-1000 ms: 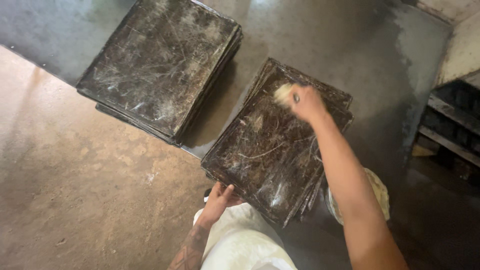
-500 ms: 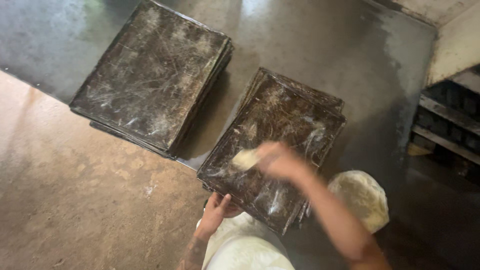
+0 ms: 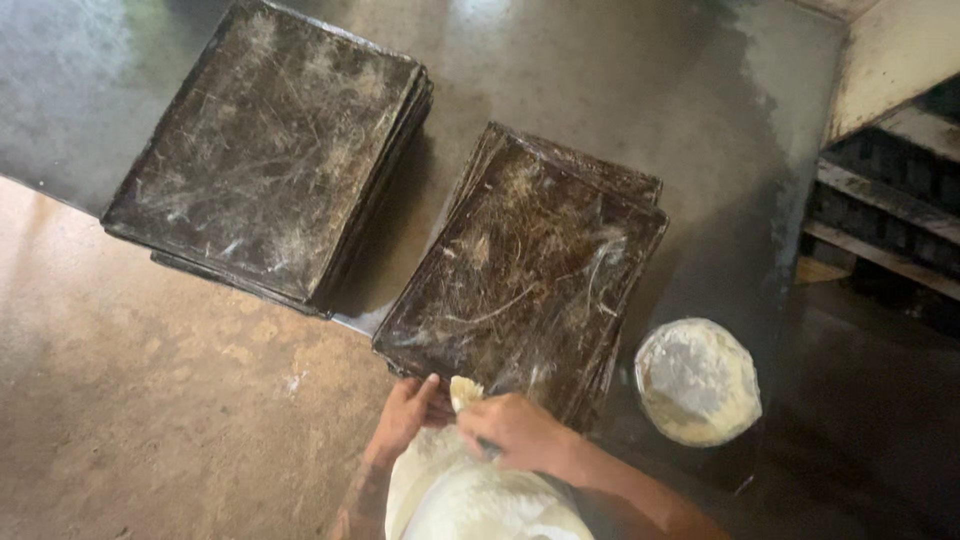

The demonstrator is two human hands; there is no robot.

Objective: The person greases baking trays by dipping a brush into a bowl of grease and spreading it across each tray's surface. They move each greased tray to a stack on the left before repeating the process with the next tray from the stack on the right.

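Head view: hands (image 3: 470,420) at dark trays (image 3: 520,270).

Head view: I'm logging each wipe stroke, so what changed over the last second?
The right hand with its pale wad swept from the far corner of the nearer tray stack back to the near edge, beside the left hand. The left hand stayed on that edge; both stacks and the white bowl stayed put.

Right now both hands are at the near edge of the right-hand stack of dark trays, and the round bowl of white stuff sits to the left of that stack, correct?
Not quite. The bowl sits to the right of that stack, as the head view shows. The rest holds: the left hand and right hand are both at its near edge.
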